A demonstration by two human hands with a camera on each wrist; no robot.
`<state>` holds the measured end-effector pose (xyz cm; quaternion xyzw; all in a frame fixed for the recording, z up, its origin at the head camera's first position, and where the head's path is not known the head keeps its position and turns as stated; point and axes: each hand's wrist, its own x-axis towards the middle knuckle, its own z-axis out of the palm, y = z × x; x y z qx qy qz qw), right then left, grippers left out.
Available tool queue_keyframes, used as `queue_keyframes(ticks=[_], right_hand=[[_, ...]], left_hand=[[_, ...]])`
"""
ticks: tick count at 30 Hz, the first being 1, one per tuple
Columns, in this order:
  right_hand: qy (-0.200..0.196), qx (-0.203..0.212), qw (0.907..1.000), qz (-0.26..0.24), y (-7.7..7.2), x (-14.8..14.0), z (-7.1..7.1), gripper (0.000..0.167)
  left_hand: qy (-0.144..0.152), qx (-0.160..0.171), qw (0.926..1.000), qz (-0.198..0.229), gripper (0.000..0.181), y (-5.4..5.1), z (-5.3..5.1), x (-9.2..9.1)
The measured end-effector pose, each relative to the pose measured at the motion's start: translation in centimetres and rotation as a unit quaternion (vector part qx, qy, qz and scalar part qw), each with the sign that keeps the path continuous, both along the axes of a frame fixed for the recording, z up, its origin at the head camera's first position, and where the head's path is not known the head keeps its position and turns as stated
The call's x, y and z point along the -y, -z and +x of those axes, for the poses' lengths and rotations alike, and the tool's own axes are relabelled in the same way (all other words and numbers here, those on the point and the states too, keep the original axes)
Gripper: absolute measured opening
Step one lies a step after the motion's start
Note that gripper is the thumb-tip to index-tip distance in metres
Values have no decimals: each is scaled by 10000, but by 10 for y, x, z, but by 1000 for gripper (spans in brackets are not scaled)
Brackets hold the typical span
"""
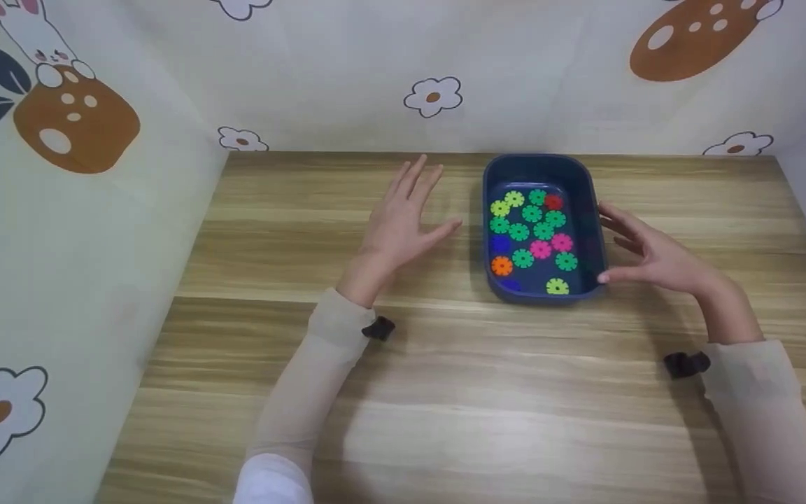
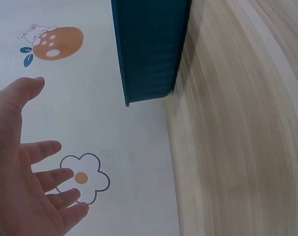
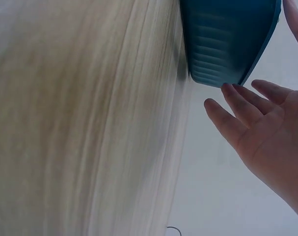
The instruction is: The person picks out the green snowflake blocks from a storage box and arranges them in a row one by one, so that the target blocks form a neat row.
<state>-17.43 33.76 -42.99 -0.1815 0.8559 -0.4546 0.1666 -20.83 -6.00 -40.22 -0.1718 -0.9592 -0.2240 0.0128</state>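
- Pale walls (image 1: 340, 84) printed with flowers and rabbits are bordering a wood-grain tabletop (image 1: 445, 399).
- On its far part, a dark blue bin (image 1: 536, 168) is sitting near the back wall, between the two hands.
- Inside, notched discs (image 1: 532, 213) are lying scattered over the bottom: mostly green, with yellow, pink, blue, red and orange ones.
- To its left, the left hand (image 1: 399, 224) is hovering apart from the bin, fingers spreading, gripping nothing.
- At its right side, the right hand (image 1: 665, 259) is spreading thumb and fingers along the wall; whether it is pressing there, I cannot tell.
- Beige sleeves (image 1: 305, 385) are covering both forearms.
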Motion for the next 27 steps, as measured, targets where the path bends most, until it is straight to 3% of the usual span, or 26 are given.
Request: queue_keyframes(ticks=[20, 27], right_hand=[[-334, 226, 9979, -508, 5, -9, -4, 95], [-424, 286, 9964, -673, 5, -11, -4, 93]], left_hand=[[393, 362, 9978, 384, 80, -7, 1, -36], [564, 699, 9944, 549, 80, -10, 0, -54]])
